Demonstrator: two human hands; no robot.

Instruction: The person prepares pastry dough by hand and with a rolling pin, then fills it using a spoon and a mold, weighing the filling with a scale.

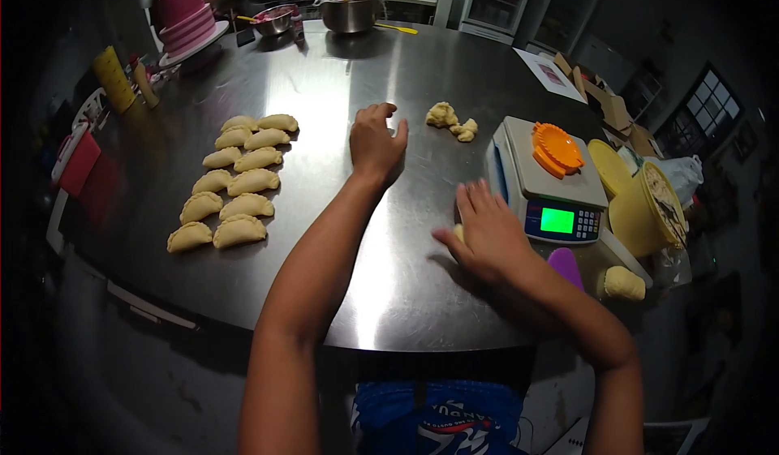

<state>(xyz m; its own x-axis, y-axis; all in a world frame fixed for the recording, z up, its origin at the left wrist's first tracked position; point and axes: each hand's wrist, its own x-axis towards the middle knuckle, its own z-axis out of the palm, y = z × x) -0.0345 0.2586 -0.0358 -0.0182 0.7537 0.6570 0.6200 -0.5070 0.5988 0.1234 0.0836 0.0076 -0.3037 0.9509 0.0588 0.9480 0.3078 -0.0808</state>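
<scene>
1. The metal table (414, 281) is filling the middle of the frame and carrying the items below.
2. Twelve half-moon pastries (253, 182) with crimped edges are lying in two columns at centre left.
3. The digital scale (531, 181) is standing at centre right, its display glowing green.
4. A pink tiered cake (187, 29) is rising on a stand at the upper left.
5. A yellow tub (637, 220) is leaning at the right, its mouth showing a pale filling.
6. A steel pot (351, 15) is standing at top centre.
7. The right hand (491, 232), right of centre, is lying palm down just beside the scale, its fingers extended and its thumb spreading away.
8. The left hand (377, 140), near the centre, is curving its fingers, with the thumb standing apart; whether it is touching the table cannot be told.
9. An orange crimping mould (558, 148) is resting on the scale.
10. A dough block (624, 283) is sitting at the lower right.
11. Loose dough lumps (442, 114) are lying right of the left hand, at upper centre.
12. A small dough piece (459, 233), right of centre, is showing beneath the right hand, mostly hidden.
</scene>
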